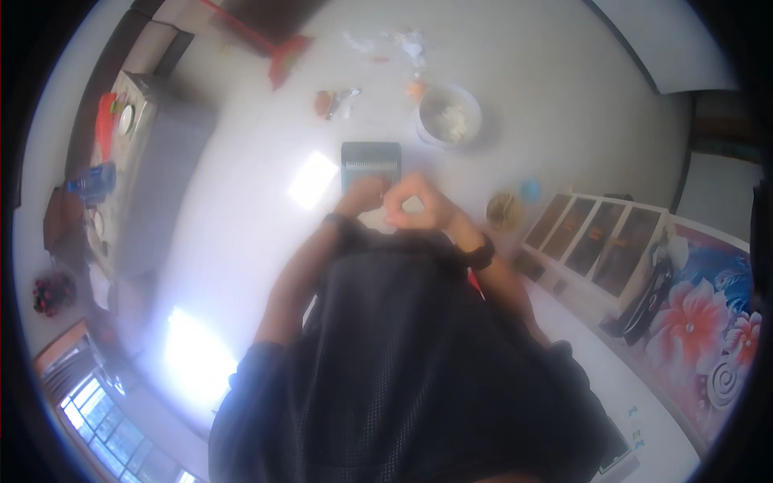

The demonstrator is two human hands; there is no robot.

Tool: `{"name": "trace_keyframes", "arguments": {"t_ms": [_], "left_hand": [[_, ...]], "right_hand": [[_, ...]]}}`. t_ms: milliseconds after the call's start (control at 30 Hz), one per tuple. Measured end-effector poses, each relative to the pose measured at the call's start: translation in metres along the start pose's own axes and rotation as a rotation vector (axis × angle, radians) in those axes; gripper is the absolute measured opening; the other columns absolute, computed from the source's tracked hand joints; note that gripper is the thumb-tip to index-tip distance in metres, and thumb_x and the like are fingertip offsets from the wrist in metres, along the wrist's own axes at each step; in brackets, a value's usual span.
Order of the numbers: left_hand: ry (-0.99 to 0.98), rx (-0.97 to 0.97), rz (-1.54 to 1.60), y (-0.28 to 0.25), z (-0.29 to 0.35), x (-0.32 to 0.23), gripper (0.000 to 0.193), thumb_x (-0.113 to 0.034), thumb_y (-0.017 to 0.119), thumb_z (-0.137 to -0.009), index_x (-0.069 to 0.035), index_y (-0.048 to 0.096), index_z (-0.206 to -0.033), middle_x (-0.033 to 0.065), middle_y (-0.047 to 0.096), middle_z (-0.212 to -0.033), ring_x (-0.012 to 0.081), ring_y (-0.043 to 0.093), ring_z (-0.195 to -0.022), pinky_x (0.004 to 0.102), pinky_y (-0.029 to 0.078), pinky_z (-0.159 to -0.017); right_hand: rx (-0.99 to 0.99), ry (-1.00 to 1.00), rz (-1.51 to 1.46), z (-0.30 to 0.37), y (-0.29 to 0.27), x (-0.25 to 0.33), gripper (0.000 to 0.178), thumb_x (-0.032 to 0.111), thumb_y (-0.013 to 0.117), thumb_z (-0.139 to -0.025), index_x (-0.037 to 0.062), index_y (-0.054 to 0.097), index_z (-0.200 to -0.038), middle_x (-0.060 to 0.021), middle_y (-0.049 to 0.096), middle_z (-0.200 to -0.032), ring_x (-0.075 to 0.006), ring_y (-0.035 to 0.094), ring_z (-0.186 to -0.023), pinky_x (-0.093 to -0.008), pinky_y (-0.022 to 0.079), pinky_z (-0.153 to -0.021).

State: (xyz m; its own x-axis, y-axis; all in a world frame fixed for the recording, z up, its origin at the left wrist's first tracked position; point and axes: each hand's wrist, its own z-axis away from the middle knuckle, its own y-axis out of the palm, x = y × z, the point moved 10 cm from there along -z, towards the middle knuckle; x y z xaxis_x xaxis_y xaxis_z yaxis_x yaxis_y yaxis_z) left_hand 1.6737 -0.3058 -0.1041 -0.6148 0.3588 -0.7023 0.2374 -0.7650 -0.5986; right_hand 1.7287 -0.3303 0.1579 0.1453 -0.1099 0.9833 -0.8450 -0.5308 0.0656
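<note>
Both of my hands are close together in front of my dark shirt. My left hand point(364, 198) is closed with the fingers curled in, against the near edge of a dark green box-like thing point(371, 151) with a row of pale teeth across it. Thumb and fingers of my right hand point(431, 208) bend into a ring, their tips pinched beside the left hand. Anything between the fingertips is too small and blurred to make out. Part of a pale, roundish surface point(374, 219) shows below the hands.
A white bucket point(475, 121) with pale stuff inside stands beyond my right hand. Left of it lies a small reddish-brown item point(324, 103). A round tan thing point(503, 211) sits near a cabinet point(600, 241) on the right. On the left, a table point(173, 121) holds a blue bottle point(95, 183).
</note>
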Motion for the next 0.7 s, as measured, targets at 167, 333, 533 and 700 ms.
{"name": "trace_keyframes", "arguments": {"t_ms": [167,333,533,700], "left_hand": [[0.1,-0.04,0.196,0.017,0.062,0.057,0.028,-0.031,0.067,-0.077,-0.008,0.07,-0.093,0.016,0.068,-0.088,0.0322,0.064,-0.085,0.0425,0.049,-0.075],[0.166,0.097,0.326,0.023,0.127,0.073,0.029,-0.033,0.068,-0.076,-0.009,0.07,-0.093,0.0154,0.068,-0.087,0.0316,0.064,-0.085,0.0418,0.049,-0.075],[0.227,0.214,0.41,0.038,0.199,0.079,0.031,-0.035,0.068,-0.076,-0.009,0.07,-0.093,0.0145,0.068,-0.087,0.0307,0.064,-0.084,0.0409,0.049,-0.076],[0.262,0.24,0.443,0.045,0.222,0.08,0.032,-0.036,0.069,-0.075,-0.01,0.07,-0.093,0.0138,0.068,-0.086,0.03,0.065,-0.084,0.0402,0.049,-0.076]], "right_hand": [[-0.151,-0.044,0.082,-0.036,0.069,-0.013,0.024,0.012,0.066,-0.075,0.0001,0.052,-0.059,-0.0057,0.052,-0.055,-0.0135,0.047,-0.057,-0.028,0.036,-0.055],[-0.127,0.042,0.174,-0.054,0.154,-0.067,0.025,0.016,0.068,-0.077,0.0003,0.054,-0.063,-0.0079,0.054,-0.059,-0.0155,0.048,-0.058,-0.028,0.039,-0.058],[0.06,0.362,0.259,-0.039,0.243,-0.132,0.025,0.018,0.07,-0.077,0.0009,0.055,-0.065,-0.0066,0.056,-0.064,-0.0156,0.051,-0.064,-0.0287,0.041,-0.064],[-0.018,0.417,0.185,-0.038,0.258,-0.139,0.025,0.016,0.067,-0.079,-0.0001,0.055,-0.064,-0.0039,0.057,-0.065,-0.0114,0.051,-0.061,-0.0241,0.042,-0.05]]}}
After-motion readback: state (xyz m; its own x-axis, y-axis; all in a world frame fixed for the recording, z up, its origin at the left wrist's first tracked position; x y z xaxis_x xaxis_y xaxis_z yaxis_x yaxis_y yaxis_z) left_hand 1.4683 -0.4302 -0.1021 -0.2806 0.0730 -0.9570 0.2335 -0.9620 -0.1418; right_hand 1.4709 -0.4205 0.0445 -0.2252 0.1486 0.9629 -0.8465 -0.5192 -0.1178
